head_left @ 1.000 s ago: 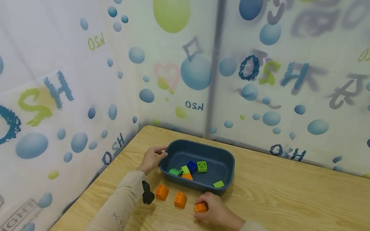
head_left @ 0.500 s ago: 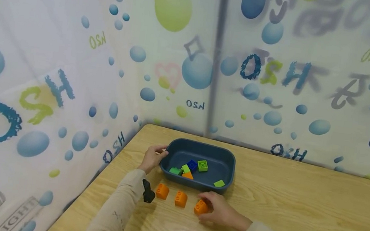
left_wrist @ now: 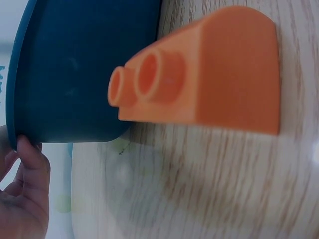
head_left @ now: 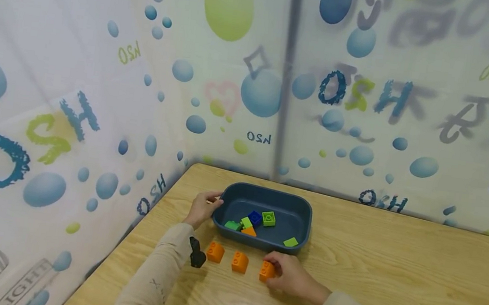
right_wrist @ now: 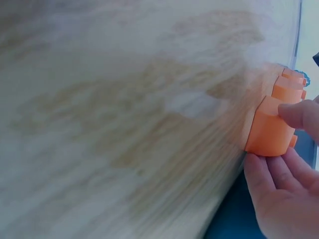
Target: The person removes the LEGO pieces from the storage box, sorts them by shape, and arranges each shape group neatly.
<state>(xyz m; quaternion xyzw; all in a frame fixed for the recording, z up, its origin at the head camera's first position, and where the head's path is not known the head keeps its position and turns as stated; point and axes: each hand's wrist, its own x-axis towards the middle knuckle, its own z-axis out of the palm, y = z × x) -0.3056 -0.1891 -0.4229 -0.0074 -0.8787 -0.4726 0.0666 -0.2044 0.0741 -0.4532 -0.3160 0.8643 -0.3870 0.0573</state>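
Observation:
My left hand (head_left: 201,209) grips the left rim of a dark blue tray (head_left: 289,211) near the table's far edge; in the left wrist view the fingertips (left_wrist: 34,155) curl at the rim. My right hand (head_left: 295,276) pinches an orange toy brick (head_left: 265,271) on the table in front of the tray, its studs facing left. The right wrist view shows the thumb on one side of this brick (right_wrist: 271,128) and fingers on the other. Two similar orange bricks, a left one (head_left: 215,252) and a middle one (head_left: 239,262), stand in a row with it.
Inside the tray lie a dark blue brick (head_left: 255,218), a lime brick (head_left: 269,218), a green piece (head_left: 232,225), an orange piece (head_left: 249,231) and a flat lime piece (head_left: 291,242). Patterned curtains (head_left: 347,109) rise behind the wooden table (head_left: 395,275).
My right hand has turned the orange brick, so its studs now face left like those of the other two. My left hand has stayed at the tray's rim.

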